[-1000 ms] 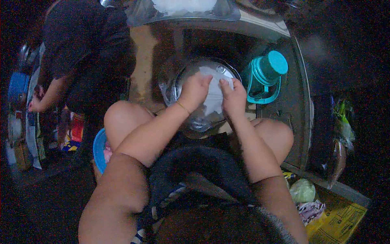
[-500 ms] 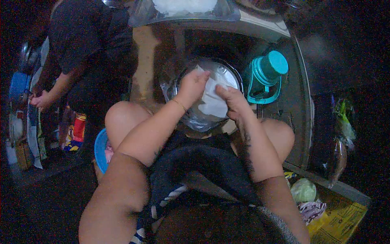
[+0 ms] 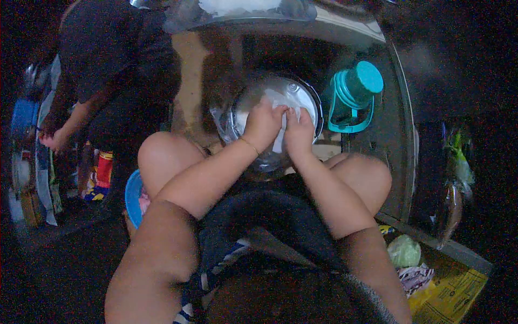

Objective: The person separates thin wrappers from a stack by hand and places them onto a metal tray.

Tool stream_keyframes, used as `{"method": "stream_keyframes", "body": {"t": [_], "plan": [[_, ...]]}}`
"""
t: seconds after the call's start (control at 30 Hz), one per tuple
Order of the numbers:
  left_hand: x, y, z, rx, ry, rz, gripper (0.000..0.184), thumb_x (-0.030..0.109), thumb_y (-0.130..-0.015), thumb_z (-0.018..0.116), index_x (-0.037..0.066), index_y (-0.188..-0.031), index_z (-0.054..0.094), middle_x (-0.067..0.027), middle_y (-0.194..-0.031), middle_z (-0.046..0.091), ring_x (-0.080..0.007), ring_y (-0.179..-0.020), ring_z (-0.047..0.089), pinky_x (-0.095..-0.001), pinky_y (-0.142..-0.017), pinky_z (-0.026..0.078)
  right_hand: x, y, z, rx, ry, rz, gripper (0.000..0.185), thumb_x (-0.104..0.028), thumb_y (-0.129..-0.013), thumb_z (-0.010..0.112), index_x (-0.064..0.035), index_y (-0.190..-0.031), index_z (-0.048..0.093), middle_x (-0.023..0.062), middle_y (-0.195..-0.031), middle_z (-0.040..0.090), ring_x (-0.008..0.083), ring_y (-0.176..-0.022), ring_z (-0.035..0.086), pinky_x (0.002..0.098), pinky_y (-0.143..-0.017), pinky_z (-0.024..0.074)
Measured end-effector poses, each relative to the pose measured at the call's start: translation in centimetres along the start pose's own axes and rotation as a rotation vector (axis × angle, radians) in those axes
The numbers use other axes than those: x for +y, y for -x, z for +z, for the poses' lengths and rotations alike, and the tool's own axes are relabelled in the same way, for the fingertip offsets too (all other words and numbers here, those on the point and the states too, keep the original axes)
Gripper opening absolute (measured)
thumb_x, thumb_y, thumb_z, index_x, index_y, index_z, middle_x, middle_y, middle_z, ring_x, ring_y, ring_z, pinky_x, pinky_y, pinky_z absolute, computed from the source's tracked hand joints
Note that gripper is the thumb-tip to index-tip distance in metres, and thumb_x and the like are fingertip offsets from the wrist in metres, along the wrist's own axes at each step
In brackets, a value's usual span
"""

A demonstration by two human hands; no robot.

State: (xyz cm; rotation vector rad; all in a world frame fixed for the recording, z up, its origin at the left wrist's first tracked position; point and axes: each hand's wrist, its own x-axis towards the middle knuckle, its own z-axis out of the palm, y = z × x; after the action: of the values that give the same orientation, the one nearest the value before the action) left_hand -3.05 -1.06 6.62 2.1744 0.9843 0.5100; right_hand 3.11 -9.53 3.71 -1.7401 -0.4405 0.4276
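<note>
My left hand (image 3: 263,125) and my right hand (image 3: 298,129) meet over a round metal pot (image 3: 309,100), thumbs side by side. Both are closed on a thin white sheet (image 3: 279,141), which shows above and between them; I cannot make out whether it is paper, cloth or plastic. Clear plastic (image 3: 225,127) hangs at the left side of the pot. The hands hide part of the sheet and of the pot's inside.
A teal bucket (image 3: 345,92) with a handle stands right of the pot. At the left, a person (image 3: 116,59) in dark clothes works at a shelf. A blue basin (image 3: 133,198) sits by my left knee. A cabbage (image 3: 404,251) lies at the lower right.
My hands have come closer together, and the sheet between them is now bunched and narrower. The right hand has shifted left and turned more upright.
</note>
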Motion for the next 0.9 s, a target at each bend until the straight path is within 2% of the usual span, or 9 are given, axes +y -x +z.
{"method": "stream_keyframes", "body": {"t": [0.1,0.2,0.3,0.4,0.5,0.6,0.7,0.8,0.9], "plan": [[0.9,-0.1,-0.8,-0.049,-0.068,0.044,0.031,0.023,-0.084,0.061,-0.004,-0.093,0.050,-0.0303,-0.085,0.060,-0.0475,-0.078,0.059,-0.0526,-0.068,0.047,-1.5,0.2,-0.5,0.135,0.137,-0.039,0.025,-0.021,-0.093,0.052,0.0021,-0.101,0.057,0.0152,-0.086,0.061,0.0201,-0.078,0.055,0.0335,-0.073,0.0442],[0.0,-0.4,-0.4,0.035,-0.092,0.233,0.031,0.025,-0.085,0.060,-0.003,-0.093,0.048,-0.0297,-0.081,0.060,-0.0471,-0.076,0.058,-0.0531,-0.067,0.047,-0.4,-0.5,-0.6,0.178,0.102,-0.077,0.023,-0.019,-0.092,0.053,0.0023,-0.100,0.056,0.0157,-0.089,0.061,0.0197,-0.080,0.056,0.0331,-0.074,0.0446],[-1.1,-1.1,-0.2,0.145,-0.103,0.407,0.030,0.025,-0.086,0.058,-0.001,-0.093,0.046,-0.0282,-0.080,0.059,-0.0467,-0.075,0.058,-0.0537,-0.065,0.047,-0.2,-1.2,-0.8,0.135,0.053,-0.153,0.024,-0.019,-0.091,0.051,0.0021,-0.102,0.054,0.0247,-0.091,0.059,0.0409,-0.085,0.057,0.0442,-0.075,0.0439],[-1.1,-1.5,-0.6,0.076,-0.141,0.351,0.030,0.027,-0.087,0.057,0.000,-0.094,0.046,-0.0267,-0.081,0.059,-0.0460,-0.073,0.057,-0.0531,-0.065,0.047,-1.2,-1.4,-1.7,0.068,0.073,-0.134,0.024,-0.019,-0.091,0.052,0.0029,-0.100,0.055,0.0247,-0.091,0.060,0.0409,-0.085,0.058,0.0445,-0.076,0.0441],[-1.1,-1.6,-0.8,0.091,-0.188,0.390,0.029,0.027,-0.087,0.057,0.001,-0.094,0.045,-0.0260,-0.081,0.059,-0.0453,-0.073,0.058,-0.0521,-0.065,0.048,-0.5,-2.1,-1.7,0.089,0.078,-0.171,0.025,-0.019,-0.090,0.052,0.0032,-0.100,0.057,0.0242,-0.094,0.060,0.0399,-0.087,0.058,0.0435,-0.077,0.0449],[-0.9,-1.6,-1.4,0.087,-0.211,0.433,0.028,0.026,-0.088,0.056,0.001,-0.093,0.046,-0.0256,-0.080,0.059,-0.0446,-0.073,0.058,-0.0513,-0.064,0.048,-0.4,-2.9,-2.6,-0.036,0.113,-0.147,0.027,-0.020,-0.090,0.053,0.0035,-0.102,0.058,0.0234,-0.098,0.061,0.0386,-0.090,0.059,0.0421,-0.079,0.0455],[-0.6,-1.7,-2.0,0.065,-0.231,0.436,0.027,0.026,-0.088,0.056,0.001,-0.092,0.046,-0.0254,-0.079,0.059,-0.0440,-0.072,0.058,-0.0514,-0.064,0.048,0.5,-3.7,-2.4,-0.015,0.040,-0.172,0.031,-0.022,-0.089,0.055,0.0032,-0.106,0.059,0.0228,-0.102,0.062,0.0366,-0.093,0.060,0.0401,-0.083,0.0457],[-0.2,-1.5,-2.4,0.064,-0.242,0.416,0.026,0.026,-0.088,0.056,0.001,-0.091,0.047,-0.0250,-0.079,0.059,-0.0435,-0.072,0.058,-0.0515,-0.064,0.048,0.2,-3.9,-3.0,-0.065,-0.026,-0.089,0.034,-0.023,-0.089,0.056,0.0038,-0.110,0.058,0.0227,-0.104,0.063,0.0357,-0.096,0.060,0.0385,-0.086,0.0452],[-0.3,-1.8,-2.4,0.070,-0.235,0.374,0.027,0.025,-0.087,0.058,0.001,-0.091,0.046,-0.0263,-0.080,0.060,-0.0445,-0.073,0.059,-0.0521,-0.065,0.048,0.7,-3.8,-2.8,0.117,0.131,-0.214,0.020,-0.016,-0.092,0.055,0.0016,-0.101,0.058,0.0076,-0.089,0.062,0.0116,-0.079,0.053,0.0272,-0.072,0.0436]]}}
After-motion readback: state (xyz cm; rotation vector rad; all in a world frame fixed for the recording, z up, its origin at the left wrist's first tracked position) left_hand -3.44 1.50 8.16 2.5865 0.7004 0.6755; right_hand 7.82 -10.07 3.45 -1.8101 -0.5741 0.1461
